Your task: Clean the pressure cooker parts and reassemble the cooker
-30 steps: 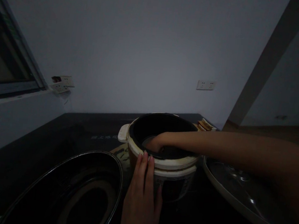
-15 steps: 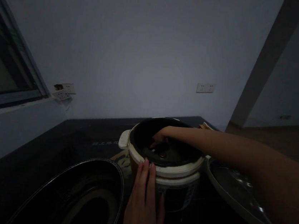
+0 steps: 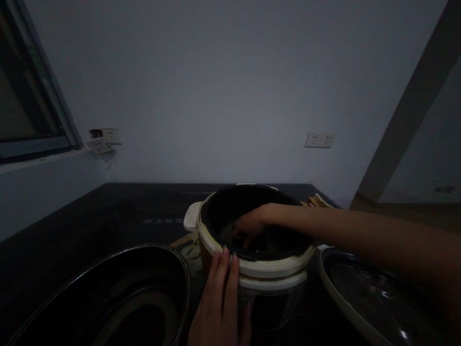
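Note:
A cream rice cooker with a dark inside stands open on a black countertop. My left hand lies flat against the cooker's near side, fingers straight and together, tips at the rim. My right hand reaches from the right down into the cooker's cavity, fingers curled; what they touch or hold is too dark to make out. A dark inner pot sits on the counter to the left of my left hand.
A round lid with a pale rim lies on the counter at the right. Wall sockets are on the back wall, more sockets near the window at left. A small stack of flat things sits behind the cooker.
My right hand has shifted inside the cooker, from the near side to the far side and back toward the middle. My left hand has stayed on the cooker's side.

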A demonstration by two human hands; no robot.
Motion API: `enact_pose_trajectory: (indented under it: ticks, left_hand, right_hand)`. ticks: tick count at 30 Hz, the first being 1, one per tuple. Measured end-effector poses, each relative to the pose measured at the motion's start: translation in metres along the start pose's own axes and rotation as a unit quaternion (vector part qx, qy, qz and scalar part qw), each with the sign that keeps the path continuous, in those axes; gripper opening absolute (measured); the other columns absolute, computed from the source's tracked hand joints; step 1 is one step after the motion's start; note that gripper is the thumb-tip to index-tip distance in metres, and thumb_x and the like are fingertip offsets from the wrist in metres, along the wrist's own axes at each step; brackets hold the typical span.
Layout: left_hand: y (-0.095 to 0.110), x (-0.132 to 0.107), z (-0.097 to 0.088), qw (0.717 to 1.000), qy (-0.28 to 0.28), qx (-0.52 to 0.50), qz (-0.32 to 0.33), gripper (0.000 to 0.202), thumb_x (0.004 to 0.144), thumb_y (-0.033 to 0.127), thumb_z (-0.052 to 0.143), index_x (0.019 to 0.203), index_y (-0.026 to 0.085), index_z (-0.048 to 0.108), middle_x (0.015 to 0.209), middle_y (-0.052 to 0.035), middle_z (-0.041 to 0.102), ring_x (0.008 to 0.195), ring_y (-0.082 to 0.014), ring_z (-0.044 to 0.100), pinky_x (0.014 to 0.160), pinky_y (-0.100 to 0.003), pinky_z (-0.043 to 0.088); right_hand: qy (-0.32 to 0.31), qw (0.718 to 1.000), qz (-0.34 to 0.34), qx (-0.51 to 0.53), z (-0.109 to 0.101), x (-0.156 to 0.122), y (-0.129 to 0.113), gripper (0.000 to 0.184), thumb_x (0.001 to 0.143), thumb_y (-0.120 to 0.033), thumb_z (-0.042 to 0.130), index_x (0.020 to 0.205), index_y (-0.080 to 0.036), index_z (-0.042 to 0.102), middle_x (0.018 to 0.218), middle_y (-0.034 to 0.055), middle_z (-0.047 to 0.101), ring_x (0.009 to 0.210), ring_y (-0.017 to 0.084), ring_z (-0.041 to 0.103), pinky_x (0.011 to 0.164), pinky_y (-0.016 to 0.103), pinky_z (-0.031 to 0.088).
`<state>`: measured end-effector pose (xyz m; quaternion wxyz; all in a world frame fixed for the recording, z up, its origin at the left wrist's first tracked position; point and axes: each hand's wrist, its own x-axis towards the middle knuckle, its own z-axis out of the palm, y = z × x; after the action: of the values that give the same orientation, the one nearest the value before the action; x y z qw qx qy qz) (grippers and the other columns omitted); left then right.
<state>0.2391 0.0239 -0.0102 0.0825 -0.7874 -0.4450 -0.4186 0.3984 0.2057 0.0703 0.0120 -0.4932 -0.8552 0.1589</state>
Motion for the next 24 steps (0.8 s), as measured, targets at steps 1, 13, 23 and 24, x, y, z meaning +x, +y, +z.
enact_pose_trajectory:
  ticks: [1,13,23,24]
  left_hand:
    - [0.0,0.0,0.0,1.0,0.001,0.001,0.0,0.073,0.093,0.011,0.041,0.157,0.023,0.008,0.158,-0.0122,0.032,0.146,-0.0271,0.03,0.105,-0.046,0.049]
    - [-0.002,0.003,-0.004,1.0,-0.009,-0.02,0.021,0.073,0.092,0.012,0.043,0.156,0.021,0.009,0.158,-0.0158,0.031,0.146,-0.0288,0.028,0.105,-0.049,0.048]
    - [0.0,0.008,-0.016,0.993,-0.003,-0.117,-0.007,0.07,0.095,0.019,0.045,0.156,0.026,0.01,0.158,-0.0148,0.029,0.146,-0.0267,0.028,0.114,-0.054,0.034]
    - [0.0,0.01,-0.018,0.991,0.003,-0.13,-0.014,0.067,0.096,0.02,0.045,0.155,0.026,0.015,0.157,-0.0141,0.032,0.145,-0.0266,0.03,0.115,-0.054,0.033]
  right_hand:
    - [-0.039,0.999,-0.021,-0.003,-0.004,-0.005,-0.004,0.027,0.049,-0.007,0.087,0.064,-0.02,0.069,0.06,-0.0071,0.064,0.062,0.01,0.06,0.067,0.022,0.047]
    - [0.078,0.992,-0.07,0.064,-0.065,-0.087,-0.012,0.027,0.089,-0.03,0.054,0.11,-0.015,0.061,0.109,0.0084,0.067,0.098,0.02,0.061,0.088,0.034,0.046]
    - [0.373,0.834,-0.03,0.404,-0.019,-0.181,-0.045,0.036,0.082,-0.047,0.064,0.111,-0.025,0.06,0.105,0.0039,0.07,0.096,0.021,0.064,0.085,0.037,0.051]
    - [0.387,0.808,-0.015,0.445,-0.012,-0.184,-0.049,0.04,0.08,-0.048,0.066,0.113,-0.026,0.06,0.107,0.0037,0.07,0.096,0.021,0.065,0.084,0.037,0.052]
